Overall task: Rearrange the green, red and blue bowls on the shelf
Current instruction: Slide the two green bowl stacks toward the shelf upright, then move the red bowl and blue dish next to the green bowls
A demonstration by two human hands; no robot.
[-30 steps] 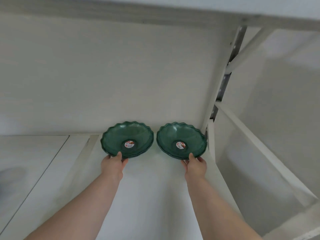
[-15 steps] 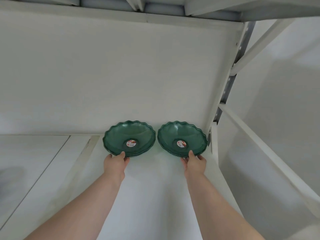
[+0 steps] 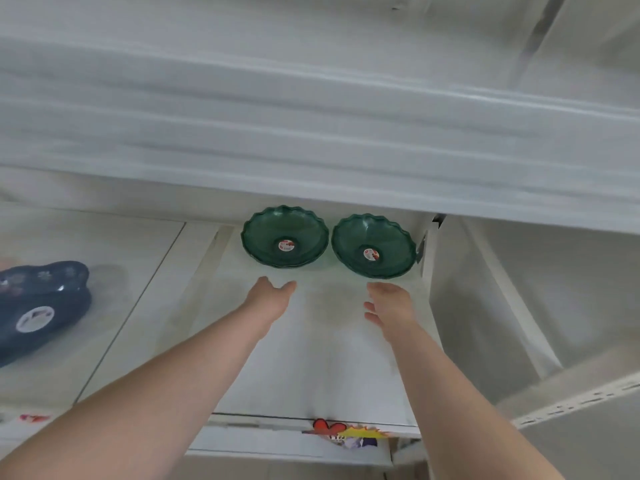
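Two green scalloped bowls stand side by side at the back of the white shelf (image 3: 311, 358). The left green bowl (image 3: 285, 236) looks like a small stack, and the right green bowl (image 3: 374, 245) sits beside the shelf's right wall. Each has a round sticker in its middle. My left hand (image 3: 272, 296) hovers just in front of the left bowl, fingers apart, holding nothing. A little short of the right bowl, my right hand (image 3: 391, 304) is also open and empty. A dark blue bowl (image 3: 41, 306) with a white sticker lies blurred at the far left.
The shelf above (image 3: 311, 150) overhangs the bowls' back edge. A white upright and side panel (image 3: 429, 271) close the shelf on the right. A colourful price tag (image 3: 346, 434) sticks to the shelf's front edge.
Both hands have let go of the green bowls and drawn back toward me. The view has dropped and pulled back, bringing the upper shelf, the front edge and a blue bowl into sight.
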